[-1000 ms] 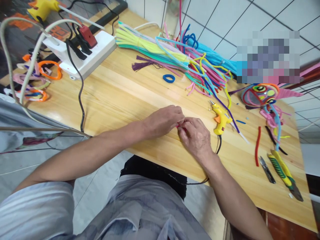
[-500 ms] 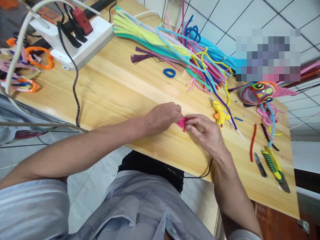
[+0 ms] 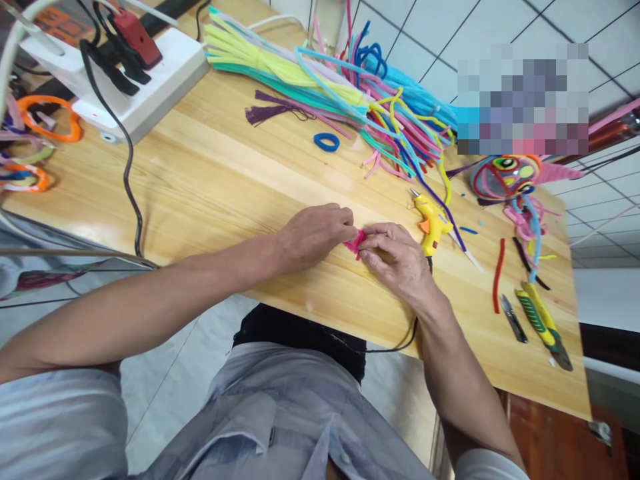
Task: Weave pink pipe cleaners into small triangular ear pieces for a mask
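Head view, clock face centred on the small pink piece (image 3: 353, 246), twelve at the top. The piece is between the two hands, above the near part of the desk (image 3: 225, 167); whether it touches the wood cannot be told.

The left hand (image 3: 317, 235), at nine o'clock, has its fingers curled and their tips pinching the piece's left side (the thumb is hidden from this angle). The right hand (image 3: 397, 257), at three, pinches the right side between thumb and forefinger.

A yellow glue gun (image 3: 434, 227) lies just beyond the right hand, slightly before three. A blue ring (image 3: 327, 149) and, farther out, a yellow bundle of soft stems (image 3: 270, 63) lie towards eleven. A white power strip (image 3: 170, 87) sits at ten. Between three and four: a red strip (image 3: 499, 277), small snips (image 3: 514, 320) and yellow-green cutters (image 3: 537, 313).
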`<state>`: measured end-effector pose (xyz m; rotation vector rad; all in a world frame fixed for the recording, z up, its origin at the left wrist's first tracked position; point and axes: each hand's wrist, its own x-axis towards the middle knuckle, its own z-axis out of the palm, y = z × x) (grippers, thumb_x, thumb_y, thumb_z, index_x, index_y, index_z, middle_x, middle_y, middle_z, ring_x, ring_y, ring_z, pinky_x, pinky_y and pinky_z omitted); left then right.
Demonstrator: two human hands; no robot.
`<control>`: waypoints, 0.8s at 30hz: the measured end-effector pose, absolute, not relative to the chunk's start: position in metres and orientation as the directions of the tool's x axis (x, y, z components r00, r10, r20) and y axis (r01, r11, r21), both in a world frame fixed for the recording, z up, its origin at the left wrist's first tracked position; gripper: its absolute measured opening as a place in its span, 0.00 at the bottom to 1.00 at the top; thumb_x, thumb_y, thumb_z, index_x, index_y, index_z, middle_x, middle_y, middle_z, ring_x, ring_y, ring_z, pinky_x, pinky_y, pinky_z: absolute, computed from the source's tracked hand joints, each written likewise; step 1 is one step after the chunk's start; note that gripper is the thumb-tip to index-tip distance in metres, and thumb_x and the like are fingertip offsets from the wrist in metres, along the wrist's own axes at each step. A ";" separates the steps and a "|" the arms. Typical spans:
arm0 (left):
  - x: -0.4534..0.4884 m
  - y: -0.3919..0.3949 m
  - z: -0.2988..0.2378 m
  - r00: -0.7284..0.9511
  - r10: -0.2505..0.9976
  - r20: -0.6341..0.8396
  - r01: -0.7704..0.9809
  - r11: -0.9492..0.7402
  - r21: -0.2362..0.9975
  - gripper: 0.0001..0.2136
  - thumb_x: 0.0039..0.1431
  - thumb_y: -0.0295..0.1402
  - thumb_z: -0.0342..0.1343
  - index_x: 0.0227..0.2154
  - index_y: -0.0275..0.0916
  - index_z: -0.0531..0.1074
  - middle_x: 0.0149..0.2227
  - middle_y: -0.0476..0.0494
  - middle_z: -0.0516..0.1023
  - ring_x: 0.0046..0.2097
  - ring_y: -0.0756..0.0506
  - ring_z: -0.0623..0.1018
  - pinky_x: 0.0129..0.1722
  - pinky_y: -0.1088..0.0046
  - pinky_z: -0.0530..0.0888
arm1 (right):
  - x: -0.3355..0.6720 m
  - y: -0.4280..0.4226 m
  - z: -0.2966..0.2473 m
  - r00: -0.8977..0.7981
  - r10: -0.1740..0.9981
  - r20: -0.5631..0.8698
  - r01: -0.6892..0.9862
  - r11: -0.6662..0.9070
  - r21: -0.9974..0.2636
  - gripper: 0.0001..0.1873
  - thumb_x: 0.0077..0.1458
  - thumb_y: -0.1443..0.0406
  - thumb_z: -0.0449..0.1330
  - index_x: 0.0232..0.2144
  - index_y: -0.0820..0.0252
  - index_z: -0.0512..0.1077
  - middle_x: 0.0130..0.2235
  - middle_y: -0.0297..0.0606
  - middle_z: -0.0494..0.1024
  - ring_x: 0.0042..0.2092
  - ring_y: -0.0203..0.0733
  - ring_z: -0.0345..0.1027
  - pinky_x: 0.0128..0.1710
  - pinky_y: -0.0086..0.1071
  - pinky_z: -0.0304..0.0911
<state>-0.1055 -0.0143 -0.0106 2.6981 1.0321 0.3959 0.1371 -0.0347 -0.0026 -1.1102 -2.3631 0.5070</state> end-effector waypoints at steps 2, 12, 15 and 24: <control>-0.105 -0.015 -0.009 0.712 0.683 0.164 0.626 -0.723 0.293 0.12 0.71 0.22 0.52 0.43 0.39 0.81 0.48 0.39 0.83 0.47 0.43 0.79 0.44 0.67 0.73 | 0.136 -0.035 -0.003 -0.559 0.787 0.260 0.620 0.605 -0.500 0.09 0.64 0.69 0.62 0.38 0.51 0.81 0.49 0.41 0.85 0.52 0.50 0.79 0.56 0.50 0.74; -0.106 -0.025 0.008 0.771 0.630 0.090 0.604 -0.769 0.211 0.11 0.73 0.23 0.53 0.48 0.39 0.80 0.52 0.39 0.84 0.49 0.43 0.80 0.51 0.67 0.75 | 0.134 -0.038 -0.007 -0.560 0.767 0.313 0.625 0.639 -0.449 0.09 0.63 0.71 0.62 0.37 0.52 0.80 0.48 0.42 0.84 0.51 0.49 0.78 0.54 0.48 0.72; -0.104 -0.029 0.007 0.792 0.603 0.094 0.583 -0.794 0.174 0.11 0.72 0.22 0.54 0.48 0.37 0.79 0.53 0.40 0.84 0.49 0.43 0.80 0.51 0.67 0.74 | 0.133 -0.038 -0.007 -0.557 0.765 0.321 0.621 0.641 -0.451 0.09 0.63 0.72 0.62 0.37 0.52 0.80 0.48 0.42 0.84 0.50 0.48 0.78 0.55 0.48 0.72; -0.104 -0.034 0.001 0.793 0.595 0.129 0.581 -0.803 0.129 0.11 0.70 0.22 0.56 0.50 0.39 0.78 0.59 0.41 0.83 0.50 0.42 0.80 0.47 0.65 0.74 | 0.141 -0.034 0.001 -0.446 0.864 0.234 0.602 0.483 -0.635 0.05 0.65 0.66 0.65 0.43 0.52 0.79 0.49 0.41 0.86 0.49 0.48 0.81 0.53 0.47 0.76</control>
